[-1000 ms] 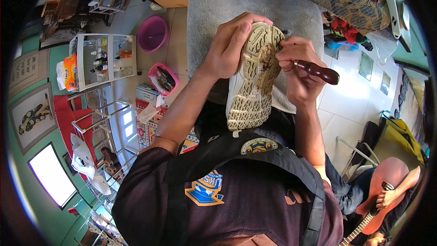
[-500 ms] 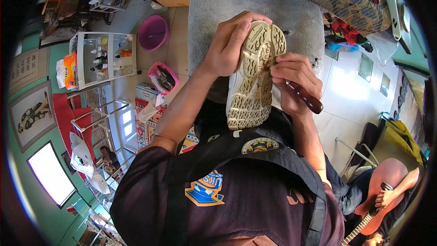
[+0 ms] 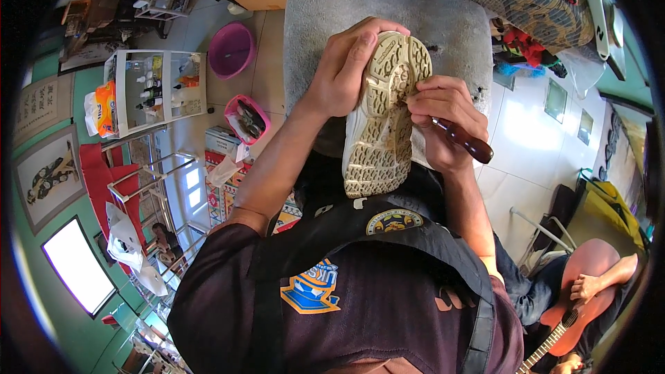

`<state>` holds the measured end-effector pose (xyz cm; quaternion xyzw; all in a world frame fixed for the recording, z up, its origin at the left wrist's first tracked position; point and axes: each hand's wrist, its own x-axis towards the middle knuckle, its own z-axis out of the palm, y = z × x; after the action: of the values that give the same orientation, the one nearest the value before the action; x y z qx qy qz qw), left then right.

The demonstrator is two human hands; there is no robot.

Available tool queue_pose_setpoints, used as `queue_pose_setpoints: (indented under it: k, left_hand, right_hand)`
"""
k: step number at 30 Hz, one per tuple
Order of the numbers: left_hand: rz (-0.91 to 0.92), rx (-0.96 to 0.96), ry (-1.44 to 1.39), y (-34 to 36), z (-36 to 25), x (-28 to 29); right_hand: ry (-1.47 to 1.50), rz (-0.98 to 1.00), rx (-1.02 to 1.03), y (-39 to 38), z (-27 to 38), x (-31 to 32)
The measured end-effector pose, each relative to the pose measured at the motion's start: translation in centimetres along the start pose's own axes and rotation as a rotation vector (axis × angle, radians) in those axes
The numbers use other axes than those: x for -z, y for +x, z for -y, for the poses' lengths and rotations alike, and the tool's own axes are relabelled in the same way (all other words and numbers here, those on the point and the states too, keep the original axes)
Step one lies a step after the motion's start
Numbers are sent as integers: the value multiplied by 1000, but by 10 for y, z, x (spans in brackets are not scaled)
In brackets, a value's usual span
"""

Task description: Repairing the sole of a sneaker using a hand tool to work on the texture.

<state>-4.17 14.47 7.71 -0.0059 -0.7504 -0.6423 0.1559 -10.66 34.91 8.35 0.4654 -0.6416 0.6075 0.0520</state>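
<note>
A shoe (image 3: 379, 140) is held sole up, toe away from me, its worn cream tread facing me. My left hand (image 3: 346, 62) is closed round its far left edge, thumb lying along the side of the sole. My right hand (image 3: 450, 114) is closed at the sole's right edge, its fingertips pinched against the tread near the middle. It grips a tool with a glossy dark brown handle (image 3: 471, 145), shaped like an awl's, which sticks out toward the lower right. The tool's working end is hidden by my fingers and the sole.
A grey padded seat (image 3: 318, 10) lies beyond the shoe. To the left are a purple basin (image 3: 232, 50), a pink basket (image 3: 247, 119) holding items and a white shelf (image 3: 163, 90) with bottles. At lower right, another person's hand (image 3: 587, 287) rests on a reddish guitar (image 3: 589, 263).
The shoe and both my hands have shifted very slightly left. My right hand keeps its grip on the brown-handled tool. The other person's hand has moved a little on the guitar.
</note>
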Motion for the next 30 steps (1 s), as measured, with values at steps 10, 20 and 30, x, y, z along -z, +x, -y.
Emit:
queue_pose_setpoints:
  k: [10,20,30]
  left_hand:
    - [-1,3,-17,0,1,-1]
    - [-9,-8,-8,0,0,-1]
    - [4,-14,17,-1,-1,-1]
  right_hand:
    - [40,-29,-70,-1,-1,-2]
    - [38,16,-60,1,0,-1]
    - [12,-17,-82,4,1,3]
